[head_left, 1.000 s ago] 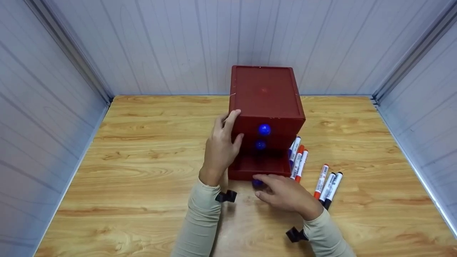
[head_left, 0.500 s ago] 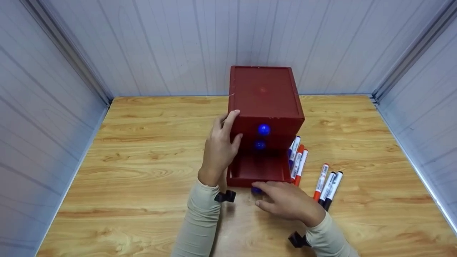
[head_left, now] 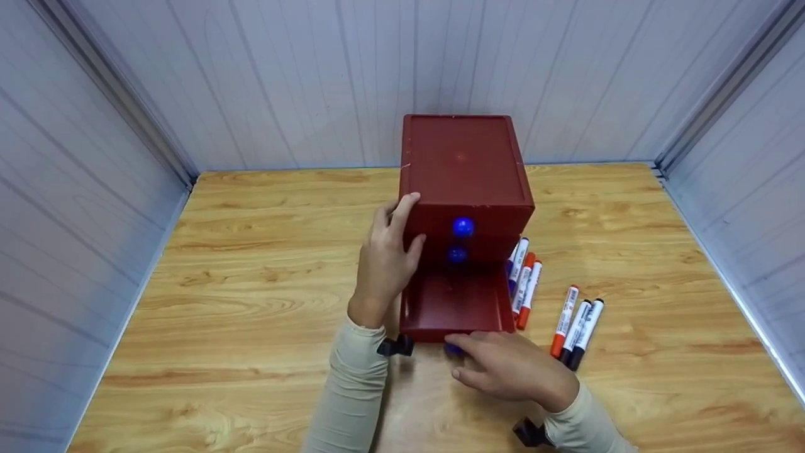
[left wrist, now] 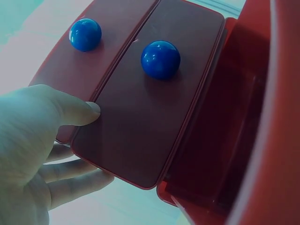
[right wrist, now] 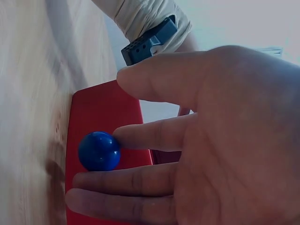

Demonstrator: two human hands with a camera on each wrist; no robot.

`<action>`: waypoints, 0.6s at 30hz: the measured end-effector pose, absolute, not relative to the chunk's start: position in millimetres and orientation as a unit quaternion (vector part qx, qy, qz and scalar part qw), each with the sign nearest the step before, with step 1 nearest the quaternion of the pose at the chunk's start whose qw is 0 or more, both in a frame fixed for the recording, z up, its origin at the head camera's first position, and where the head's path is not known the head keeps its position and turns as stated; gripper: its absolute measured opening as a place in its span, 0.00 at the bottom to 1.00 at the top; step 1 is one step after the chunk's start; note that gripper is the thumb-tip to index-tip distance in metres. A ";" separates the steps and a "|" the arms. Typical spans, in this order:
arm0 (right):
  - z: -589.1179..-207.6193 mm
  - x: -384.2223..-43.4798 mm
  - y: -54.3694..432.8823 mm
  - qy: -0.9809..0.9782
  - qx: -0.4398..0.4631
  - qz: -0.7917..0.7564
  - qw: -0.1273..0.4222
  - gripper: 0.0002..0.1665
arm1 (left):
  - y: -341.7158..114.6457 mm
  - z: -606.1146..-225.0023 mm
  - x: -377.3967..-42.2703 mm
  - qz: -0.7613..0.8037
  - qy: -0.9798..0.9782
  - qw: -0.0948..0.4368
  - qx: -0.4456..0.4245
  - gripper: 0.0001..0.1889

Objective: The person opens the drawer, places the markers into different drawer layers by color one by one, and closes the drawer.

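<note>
A dark red drawer cabinet (head_left: pixel 465 160) has three stacked drawers with round blue knobs. Its bottom drawer (head_left: pixel 456 308) is pulled out, its visible floor bare. My left hand (head_left: pixel 383 261) rests at the cabinet's front left corner, thumb on the drawer fronts and fingers along the side. In the left wrist view, the top knob (left wrist: pixel 85 34) and middle knob (left wrist: pixel 161 60) sit on pushed-in drawers. In front of the bottom drawer, my right hand (head_left: pixel 512 365) has its index and middle fingers on either side of the bottom knob (right wrist: pixel 99 151); the thumb stays off it.
Several white markers (head_left: pixel 525 286) with blue or orange ends lie along the cabinet's right side. Farther right lie an orange marker (head_left: pixel 565 321) and two black markers (head_left: pixel 583 333). Pale panel walls (head_left: pixel 302 82) surround the wooden table (head_left: pixel 251 283) at back and sides.
The bottom drawer has slid farther out toward the person, with my right hand moving back along with its knob. My left hand stays at the cabinet corner.
</note>
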State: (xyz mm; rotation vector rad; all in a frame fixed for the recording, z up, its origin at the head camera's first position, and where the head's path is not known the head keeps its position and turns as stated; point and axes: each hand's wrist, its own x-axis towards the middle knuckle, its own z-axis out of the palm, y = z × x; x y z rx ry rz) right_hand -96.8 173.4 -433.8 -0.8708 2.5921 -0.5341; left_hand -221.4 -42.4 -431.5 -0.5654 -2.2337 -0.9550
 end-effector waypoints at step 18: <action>-431.5 -89.6 170.1 0.912 -0.313 -0.173 0.199 0.33 | -43.1 -431.6 -222.0 -0.360 -0.851 0.318 -0.214 0.38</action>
